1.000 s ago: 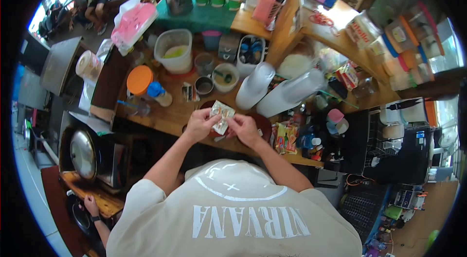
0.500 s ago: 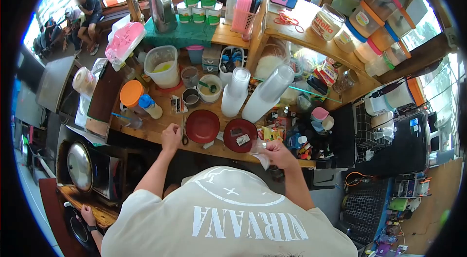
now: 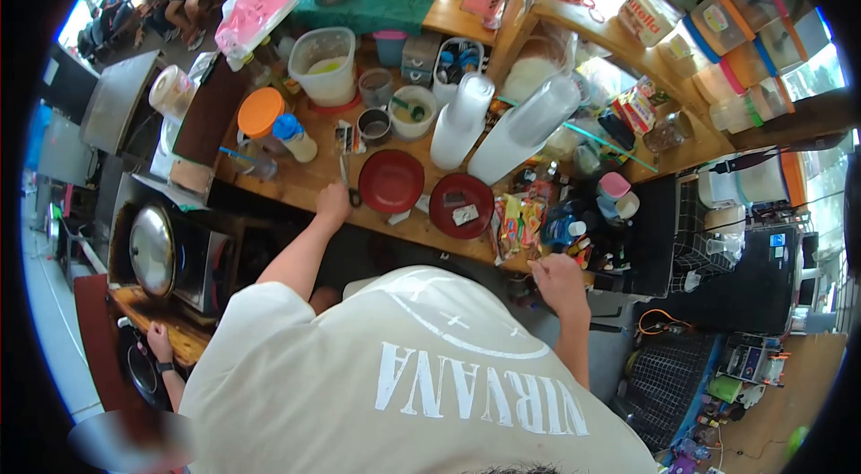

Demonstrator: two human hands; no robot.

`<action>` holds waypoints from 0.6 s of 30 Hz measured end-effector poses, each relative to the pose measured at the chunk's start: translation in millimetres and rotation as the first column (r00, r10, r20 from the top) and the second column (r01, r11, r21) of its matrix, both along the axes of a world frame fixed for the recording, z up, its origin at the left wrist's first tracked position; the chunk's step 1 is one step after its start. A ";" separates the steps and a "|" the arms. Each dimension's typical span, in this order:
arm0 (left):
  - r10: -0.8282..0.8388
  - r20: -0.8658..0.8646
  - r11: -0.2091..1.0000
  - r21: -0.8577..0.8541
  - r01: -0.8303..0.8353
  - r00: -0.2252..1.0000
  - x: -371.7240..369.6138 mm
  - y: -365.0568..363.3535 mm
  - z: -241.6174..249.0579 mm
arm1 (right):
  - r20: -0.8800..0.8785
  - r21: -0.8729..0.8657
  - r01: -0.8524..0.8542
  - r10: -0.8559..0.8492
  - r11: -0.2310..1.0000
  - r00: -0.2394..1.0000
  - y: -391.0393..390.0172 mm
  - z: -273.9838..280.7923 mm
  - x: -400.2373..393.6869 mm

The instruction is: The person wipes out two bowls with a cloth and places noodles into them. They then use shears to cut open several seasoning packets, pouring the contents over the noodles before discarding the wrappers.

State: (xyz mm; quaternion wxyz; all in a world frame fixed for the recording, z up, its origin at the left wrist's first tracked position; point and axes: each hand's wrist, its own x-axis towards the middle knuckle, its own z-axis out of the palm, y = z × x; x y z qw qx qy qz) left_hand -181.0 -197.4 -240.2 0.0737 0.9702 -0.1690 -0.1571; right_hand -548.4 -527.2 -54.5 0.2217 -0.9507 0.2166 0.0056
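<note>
Overhead view of a person in a cream printed shirt at a crowded wooden counter (image 3: 296, 191). The left hand (image 3: 334, 203) rested on the counter's front edge, fingers curled onto the scissors (image 3: 350, 190) lying there; whether it gripped them could not be told. The scissors lay just left of a red plate (image 3: 391, 181), handles toward the person. The right hand (image 3: 558, 278) hung low, beyond the counter's front edge and below a heap of bright packets (image 3: 518, 225); its fingers were loosely closed, and anything inside them was hidden.

A second red plate (image 3: 461, 205), beside the first, carried two small scraps. Behind the plates stood two stacks of clear cups (image 3: 498, 129), leaning, and a metal cup (image 3: 373, 126). Farther left were an orange-lidded jar (image 3: 260, 115) and a blue-capped bottle (image 3: 294, 138); a clear tub (image 3: 323, 66) held yellow liquid. At lower left, another person's hand (image 3: 158, 346), wearing a wristband, rested near a metal pot lid (image 3: 151, 252).
</note>
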 end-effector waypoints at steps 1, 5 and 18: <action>0.011 0.031 1.000 0.011 -0.012 0.999 4.2 2.1 -15.0 | -0.011 0.015 -0.006 0.007 1.000 1.000 2.6 11.8 0.8; 0.044 -0.025 0.999 0.031 -0.044 0.999 15.1 4.5 -7.2 | 0.042 0.145 -0.127 0.123 0.981 0.992 12.9 37.5 0.6; 0.153 -0.282 0.986 -0.017 -0.164 0.947 41.4 23.3 21.8 | 0.043 0.961 0.071 -0.399 0.268 0.916 39.4 -26.5 -21.7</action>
